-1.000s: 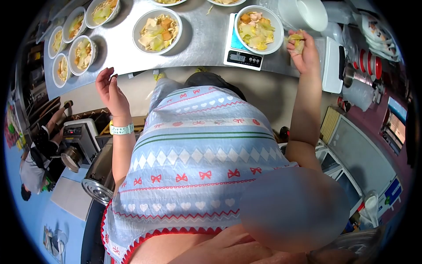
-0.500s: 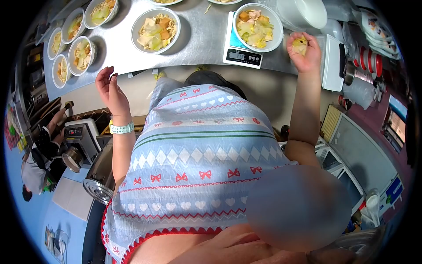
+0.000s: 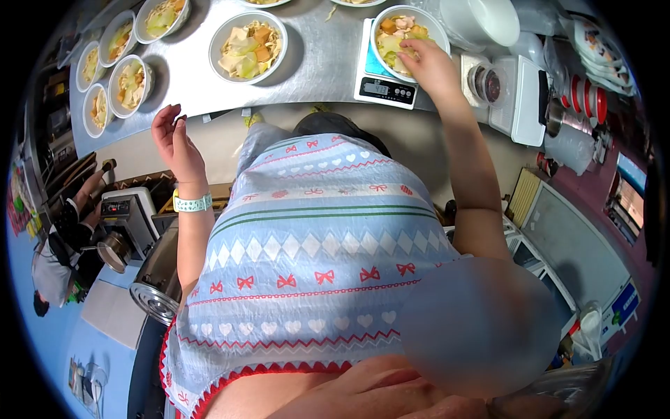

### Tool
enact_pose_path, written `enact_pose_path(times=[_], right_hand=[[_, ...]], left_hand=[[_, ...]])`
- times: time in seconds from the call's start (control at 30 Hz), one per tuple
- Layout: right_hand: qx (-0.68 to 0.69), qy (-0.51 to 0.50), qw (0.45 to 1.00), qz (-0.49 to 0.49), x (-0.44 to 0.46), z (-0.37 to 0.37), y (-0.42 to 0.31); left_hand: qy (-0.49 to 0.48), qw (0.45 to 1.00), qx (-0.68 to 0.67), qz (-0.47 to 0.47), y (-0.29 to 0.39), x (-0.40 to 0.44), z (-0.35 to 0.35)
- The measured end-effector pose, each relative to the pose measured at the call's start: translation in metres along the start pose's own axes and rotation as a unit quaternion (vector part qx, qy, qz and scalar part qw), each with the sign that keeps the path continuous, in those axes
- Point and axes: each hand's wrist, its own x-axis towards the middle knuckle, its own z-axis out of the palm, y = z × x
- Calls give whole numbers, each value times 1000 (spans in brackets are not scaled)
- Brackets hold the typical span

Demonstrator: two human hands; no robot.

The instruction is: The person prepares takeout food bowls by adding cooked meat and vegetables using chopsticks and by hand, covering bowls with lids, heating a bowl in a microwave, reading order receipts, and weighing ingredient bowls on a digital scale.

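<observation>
My right hand (image 3: 431,66) reaches over a white bowl (image 3: 447,43) of greens, noodles and orange chunks. Its fingers are bent down with the tips against the greens; what lies between them, if anything, is hidden. That bowl stands on a white digital scale (image 3: 386,92) with a lit display. Off the edge of the steel counter (image 3: 317,77), my left hand (image 3: 174,143) hangs with its fingers loosely curled and apart, holding nothing I can see. A similar filled bowl (image 3: 248,52) sits between my hands.
Several smaller filled bowls (image 3: 130,85) cluster at the left end of the counter. Right of the scale are a clear container (image 3: 486,82), a white lidded box (image 3: 528,101) and stacked empty bowls (image 3: 481,21). Another person (image 3: 59,258) is at far left.
My right hand has moved left from beside the scale, where pale yellow food lay in its palm, to the bowl. The clear container now shows. My left hand has stayed put.
</observation>
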Motion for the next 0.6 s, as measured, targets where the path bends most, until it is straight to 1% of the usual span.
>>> enact_pose_path(times=[0.07, 0.1, 0.17, 0.2, 0.27, 0.37, 0.43, 0.47, 0.5, 0.53, 0.57, 0.6], right_hand=[[-98, 18, 992, -78, 3, 7, 3], [-98, 18, 992, -78, 4, 10, 6], [-95, 56, 992, -69, 6, 13, 10], [-94, 55, 992, -70, 6, 10, 13], [-102, 36, 994, -10, 5, 0, 11], [-94, 36, 995, -10, 2, 2, 11], [-14, 67, 997, -22, 0, 1, 10], [133, 53, 989, 47, 4, 9, 19], [400, 41, 912, 76, 5, 16, 16], [581, -25, 800, 150, 8, 15, 25], [726, -54, 652, 211, 5, 1, -10], [775, -103, 570, 254, 5, -6, -32]], left_hand=[[1, 1000, 0, 0, 0, -1, -1], [3, 1000, 3, 1, 0, -2, -1], [7, 1000, 7, 1, 0, -3, -2], [11, 1000, 14, 4, 1, -4, -3], [19, 1000, 20, 6, 0, -5, -4], [23, 1000, 11, 1, -2, -7, -4], [29, 999, 25, -7, -2, -6, -6], [38, 999, 18, -15, -2, -7, -6], [31, 998, 40, -38, 3, -6, -9], [39, 997, 51, -47, 5, -6, -12], [28, 997, 53, -46, -1, -7, -20], [11, 990, 139, 1, -12, -6, -29]])
